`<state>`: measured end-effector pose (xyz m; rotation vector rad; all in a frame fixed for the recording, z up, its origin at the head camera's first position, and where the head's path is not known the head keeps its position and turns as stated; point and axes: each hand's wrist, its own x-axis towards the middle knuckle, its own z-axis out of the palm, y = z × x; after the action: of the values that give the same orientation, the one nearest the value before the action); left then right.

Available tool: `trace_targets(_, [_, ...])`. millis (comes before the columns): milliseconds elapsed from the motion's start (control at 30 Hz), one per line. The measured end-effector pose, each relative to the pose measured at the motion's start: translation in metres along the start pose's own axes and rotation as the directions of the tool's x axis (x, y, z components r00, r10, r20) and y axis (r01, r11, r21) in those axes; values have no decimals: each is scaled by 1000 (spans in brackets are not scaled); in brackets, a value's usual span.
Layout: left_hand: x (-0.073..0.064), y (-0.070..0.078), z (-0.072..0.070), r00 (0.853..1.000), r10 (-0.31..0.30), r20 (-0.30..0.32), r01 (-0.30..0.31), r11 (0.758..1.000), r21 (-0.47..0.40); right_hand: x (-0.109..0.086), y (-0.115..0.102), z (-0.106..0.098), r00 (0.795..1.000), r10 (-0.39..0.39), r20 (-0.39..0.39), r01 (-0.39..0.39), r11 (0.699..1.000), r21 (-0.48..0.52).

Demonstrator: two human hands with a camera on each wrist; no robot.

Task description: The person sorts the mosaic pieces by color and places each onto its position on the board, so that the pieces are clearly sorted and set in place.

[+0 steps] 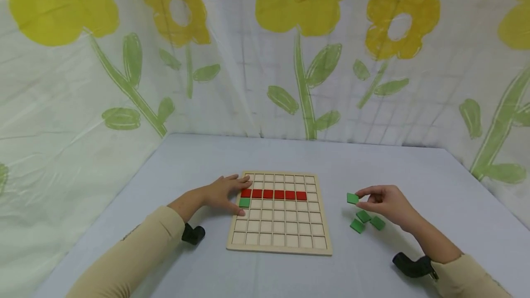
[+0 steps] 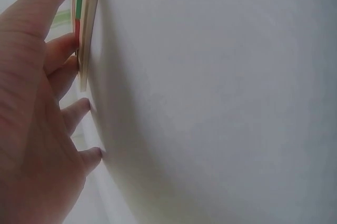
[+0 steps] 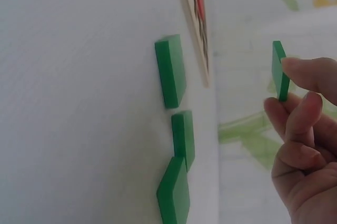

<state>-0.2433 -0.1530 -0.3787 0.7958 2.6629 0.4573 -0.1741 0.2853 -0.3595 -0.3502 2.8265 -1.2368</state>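
Note:
A wooden grid board (image 1: 278, 251) lies on the table, with a row of several red square tiles (image 1: 268, 194) in its third row from the back. One green tile (image 1: 244, 203) sits in the leftmost cell just in front of that row. The left hand (image 1: 225, 193) rests on the board's left edge, fingers spread, thumb beside the green tile. Between thumb and fingertips the right hand (image 1: 385, 202) pinches a green square tile (image 3: 279, 70), raised above the table to the board's right. Below it, three loose green tiles (image 1: 357, 226) lie close together on the table.
The table (image 1: 186, 270) has a pale, smooth covering. A curtain (image 1: 232, 105) printed with yellow flowers hangs along its back and sides. Black wrist-worn devices (image 1: 411, 266) stick out below both sleeves.

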Motion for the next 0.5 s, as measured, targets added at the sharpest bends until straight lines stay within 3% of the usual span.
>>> trace_targets(200, [1,-1,1,1000,-9,2,9,1000,7,16,-3,14,998,-54,27,54,998,23])
trace_targets(500, [-1,-2,-1,1000,30,0,-30,1000,-6,35,-14,32,992,-107,65,104,994,44])
